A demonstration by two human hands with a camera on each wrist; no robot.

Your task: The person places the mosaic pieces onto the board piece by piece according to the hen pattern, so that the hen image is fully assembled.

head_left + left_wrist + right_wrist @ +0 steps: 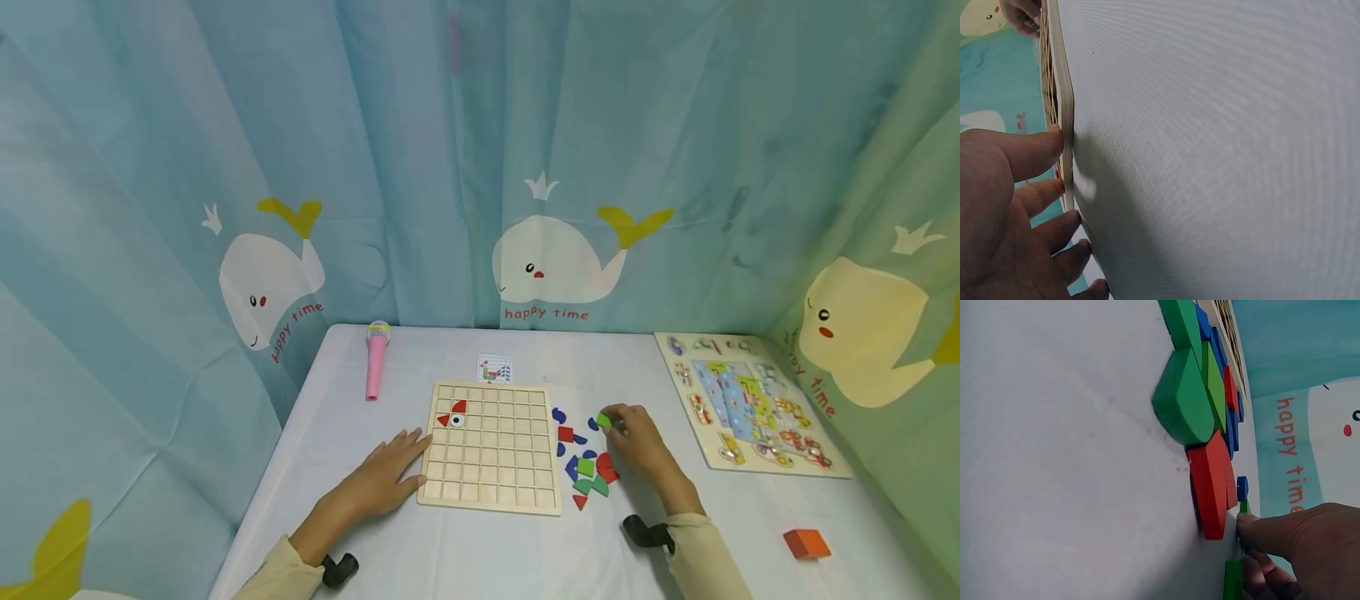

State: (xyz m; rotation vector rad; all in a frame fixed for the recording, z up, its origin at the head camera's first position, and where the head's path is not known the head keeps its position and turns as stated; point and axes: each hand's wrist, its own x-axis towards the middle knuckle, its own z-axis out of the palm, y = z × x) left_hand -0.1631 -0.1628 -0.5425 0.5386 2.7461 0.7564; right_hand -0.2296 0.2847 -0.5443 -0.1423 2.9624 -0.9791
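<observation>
1. Your worktop (517,557) carries everything, with a picture board (707,427) at its far right corner.
2. The grid board (491,447) lies squared roughly to the worktop's far edge, between your two hands, its cells facing up.
3. Your left grip (386,473) grasps nothing: its fingers are spread, with thumb and fingertips against the grid board's left side.
4. Your right grip (637,440) is off the grid board's right side, pinching a green piece (603,421) between thumb and fingers.
5. A pink microphone (375,362) lies near the worktop's far left corner, its long axis running away from you.
6. A picture card (495,368) lies just beyond the grid board, toward the far edge; an orange block (807,544) sits well apart, toward the right edge.
7. Loose pieces — a red square (566,434) and a green square (585,467) among them — lie beside the grid board's right side.
8. In the cells toward the grid board's far left corner sit a red quarter-round (460,407), an eye tile (457,421) just nearer you, and a red triangle (443,420) left of that tile.
9. The relation that counts, I judge: the grid board lies leftward of your pinched green piece, with the red square between. No long axis shows on that piece.
</observation>
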